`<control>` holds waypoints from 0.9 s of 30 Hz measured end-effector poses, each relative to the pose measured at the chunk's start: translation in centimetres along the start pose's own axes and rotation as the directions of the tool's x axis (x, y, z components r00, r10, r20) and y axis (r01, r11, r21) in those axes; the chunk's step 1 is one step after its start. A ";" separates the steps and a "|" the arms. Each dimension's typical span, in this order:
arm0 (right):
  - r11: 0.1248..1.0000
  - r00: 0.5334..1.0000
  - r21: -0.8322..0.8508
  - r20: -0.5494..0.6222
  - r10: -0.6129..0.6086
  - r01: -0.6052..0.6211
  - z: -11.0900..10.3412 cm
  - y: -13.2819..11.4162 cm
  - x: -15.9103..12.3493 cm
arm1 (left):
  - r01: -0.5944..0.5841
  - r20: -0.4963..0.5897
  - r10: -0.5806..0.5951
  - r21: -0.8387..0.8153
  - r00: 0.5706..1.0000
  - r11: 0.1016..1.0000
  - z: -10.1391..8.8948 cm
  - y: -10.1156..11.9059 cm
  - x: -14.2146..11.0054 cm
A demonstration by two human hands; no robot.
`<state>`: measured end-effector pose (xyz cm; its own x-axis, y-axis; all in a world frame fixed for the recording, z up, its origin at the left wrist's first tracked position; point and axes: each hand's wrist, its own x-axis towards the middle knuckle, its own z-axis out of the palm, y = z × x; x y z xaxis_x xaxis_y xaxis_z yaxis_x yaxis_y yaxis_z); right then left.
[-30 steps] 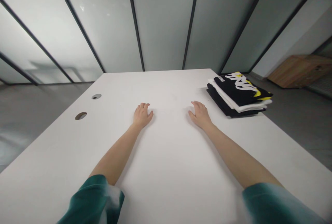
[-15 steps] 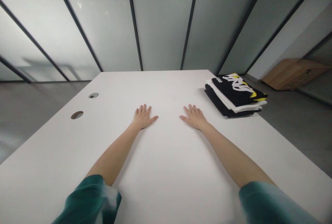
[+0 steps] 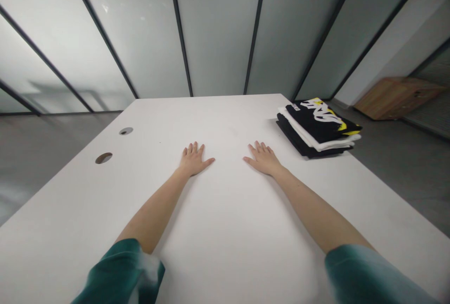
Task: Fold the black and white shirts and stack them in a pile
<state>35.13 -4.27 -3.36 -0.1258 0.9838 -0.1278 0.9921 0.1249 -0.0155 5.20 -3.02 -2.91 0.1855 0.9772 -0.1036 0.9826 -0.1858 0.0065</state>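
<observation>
My left hand (image 3: 193,159) lies flat on the white table (image 3: 225,229), palm down, with its fingers spread and nothing in it. Level with it, my right hand (image 3: 263,159) also rests flat and open, its thumb pointing toward the left one. A gap of bare tabletop separates the two thumbs. To the right of my right hand, and apart from it, sits a stack of folded clothes (image 3: 318,130). The top garment is black with a white and yellow print; white and black cloth shows below it.
Two round holes, a nearer one (image 3: 103,158) and a farther one (image 3: 125,131), pierce the tabletop at the left. Behind the table stands a frosted glass wall (image 3: 218,32) with dark frames. A wooden cabinet (image 3: 390,97) stands on the floor at the right.
Both hands, loosely curved a second ago, have flattened onto the table with fingers spread and thumbs turned inward. Over the last half second they have stayed still. The clothes have not been moved.
</observation>
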 end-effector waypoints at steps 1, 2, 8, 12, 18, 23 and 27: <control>1.000 1.000 0.000 0.000 0.000 0.000 0.0 0.0 0.0 | 0.000 0.003 0.000 -0.004 1.000 1.000 0.0 0.0 0.0; 1.000 1.000 0.000 -0.001 -0.001 0.001 0.0 0.0 0.0 | 0.001 0.006 -0.001 -0.008 1.000 1.000 0.0 0.0 0.1; 1.000 0.999 0.019 -0.036 -0.021 0.021 0.5 0.3 0.2 | -0.002 0.007 0.002 -0.022 1.000 1.000 0.1 -0.1 0.1; 0.999 0.998 0.035 -0.050 -0.024 0.026 0.8 0.5 0.4 | -0.004 -0.006 0.004 -0.027 1.000 1.000 0.1 -0.1 0.1; 0.998 0.998 0.046 -0.057 -0.029 0.031 0.7 0.5 0.4 | -0.002 -0.012 0.002 -0.013 1.000 1.000 0.1 -0.2 0.1; 0.998 0.998 0.047 -0.059 -0.031 0.034 0.6 0.5 0.3 | -0.003 -0.012 0.003 -0.012 1.000 1.000 0.1 -0.2 0.0; 0.998 0.997 0.050 -0.071 -0.036 0.039 0.7 0.6 0.4 | 0.001 -0.001 -0.001 -0.024 1.000 1.000 0.0 -0.2 0.0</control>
<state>35.65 -3.94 -4.13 -0.1608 0.9854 -0.0562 0.9852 0.1568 -0.0697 5.04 -2.96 -2.94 0.1844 0.9774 -0.1030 0.9828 -0.1822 0.0304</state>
